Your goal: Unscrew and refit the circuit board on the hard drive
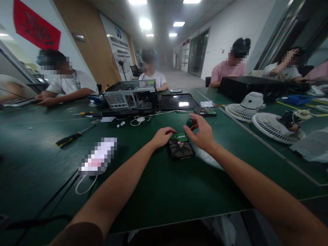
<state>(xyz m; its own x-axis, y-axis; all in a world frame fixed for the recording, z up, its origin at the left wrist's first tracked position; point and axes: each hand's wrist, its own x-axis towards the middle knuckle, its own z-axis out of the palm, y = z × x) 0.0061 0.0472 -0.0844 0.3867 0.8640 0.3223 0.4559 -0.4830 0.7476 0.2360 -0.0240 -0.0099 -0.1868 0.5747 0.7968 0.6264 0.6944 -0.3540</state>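
Small hard drive (181,150) lies flat on green surface (159,191), right in front of person, bit of green board showing at far end. Left hand (162,136) rests fingers on drive's far left corner; from where I stand, cannot tell if it grips. Right hand (202,131) pinches dark round handle (189,122) between thumb and fingers, just above drive's far right corner. Yellow-and-black screwdriver (69,139) lies off to left. Open computer box (130,99) sits farther back.
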